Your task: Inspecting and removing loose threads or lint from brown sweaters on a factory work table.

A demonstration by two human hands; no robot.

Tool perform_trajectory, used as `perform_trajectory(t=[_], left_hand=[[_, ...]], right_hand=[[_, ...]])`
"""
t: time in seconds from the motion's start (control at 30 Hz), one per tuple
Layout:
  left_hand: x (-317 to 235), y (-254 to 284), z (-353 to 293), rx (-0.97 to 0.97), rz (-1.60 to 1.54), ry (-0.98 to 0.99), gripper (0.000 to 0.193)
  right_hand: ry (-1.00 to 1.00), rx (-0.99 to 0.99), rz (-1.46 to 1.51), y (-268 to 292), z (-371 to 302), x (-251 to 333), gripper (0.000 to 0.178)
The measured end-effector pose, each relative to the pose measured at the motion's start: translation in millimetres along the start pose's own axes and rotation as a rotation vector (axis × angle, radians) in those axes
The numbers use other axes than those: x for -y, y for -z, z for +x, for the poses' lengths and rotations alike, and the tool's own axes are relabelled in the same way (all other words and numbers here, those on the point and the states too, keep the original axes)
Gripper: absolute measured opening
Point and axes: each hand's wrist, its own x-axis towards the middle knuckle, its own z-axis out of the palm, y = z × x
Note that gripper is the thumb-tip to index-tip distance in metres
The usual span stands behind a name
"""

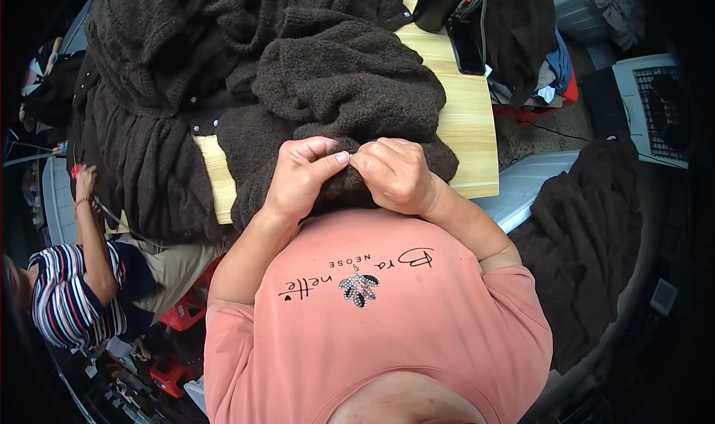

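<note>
A dark brown knit garment [346,81] lies bunched on the table in front of me, its near edge drawn up against my body. My left hand [304,176] is closed on that edge, thumb on top and pointing toward the right hand. Beside it, nearly touching, my right hand [395,174] is closed with its fingers curled into the same knit. A tiny pale spot shows between the thumb and the right fingers, too small to name. The fingertips are mostly hidden in the fabric.
More dark knit with small shiny buttons [197,128] covers the pale wooden table [473,137] to the left. A black cup [439,3] and a phone [465,48] stand at the far right. At left sits another person in a striped top [78,290]. Dark fabric [581,252] hangs at right.
</note>
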Motion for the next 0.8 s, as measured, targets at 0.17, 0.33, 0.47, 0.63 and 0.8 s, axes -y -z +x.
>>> perform_trajectory(t=[0.17, 0.33, 0.47, 0.63, 0.8], left_hand=[[5, -5, -5, -0.135, 0.309, -0.275, 0.010], [9, -3, -7, -0.209, 0.470, -0.450, 0.011], [7, -4, -8, -0.186, 0.485, -0.463, 0.012], [3, -4, -9, -0.240, 0.563, -0.522, 0.016], [7, -3, -10, -0.265, 0.598, -0.547, 0.016]], right_hand=[[-0.165, -0.023, 0.035, -7, -2, 2, 0.026], [-0.207, 0.009, 0.200, -2, 7, -2, 0.026], [-0.251, 0.093, 0.351, -4, 4, -11, 0.025], [-0.401, -0.010, 0.367, -13, 2, -2, 0.024], [-0.348, 0.074, 0.259, -19, -4, -6, 0.020]])
